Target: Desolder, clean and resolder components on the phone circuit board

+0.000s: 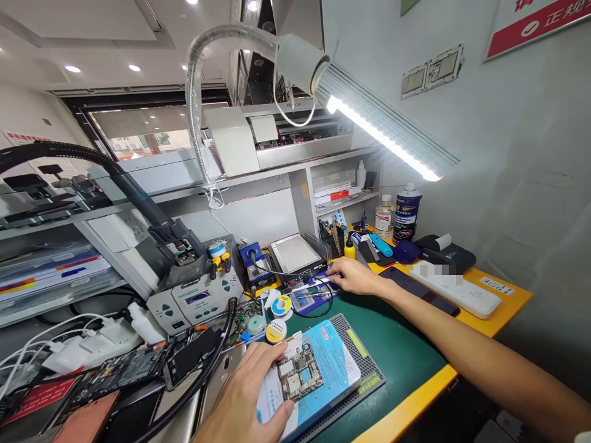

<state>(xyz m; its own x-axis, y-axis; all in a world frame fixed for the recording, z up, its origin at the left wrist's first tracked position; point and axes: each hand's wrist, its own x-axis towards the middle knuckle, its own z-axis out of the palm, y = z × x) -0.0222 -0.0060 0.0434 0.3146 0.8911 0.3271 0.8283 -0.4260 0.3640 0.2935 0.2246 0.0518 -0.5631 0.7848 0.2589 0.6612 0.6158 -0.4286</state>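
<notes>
My left hand (252, 394) lies at the left side of a blue and white box (330, 354). Its thumb and index finger pinch the edges of a phone logic board (300, 372), which lies flat on top of the box. Under the box is a grey perforated mat (357, 344). My right hand (353, 275) is stretched forward to the back of the bench, its fingers bent together over a purple-blue tray (309, 301) with thin tools on it. What the fingertips grip there is too small to make out.
A hot-air station (198, 301) with a black hose stands left, beside phone parts (124, 369). Behind are a soldering station (253, 264), a heating plate (295, 255) and solder spools (277, 331). At right lie a dark phone (418, 289) and white device (457, 292); a lamp (383, 117) hangs above.
</notes>
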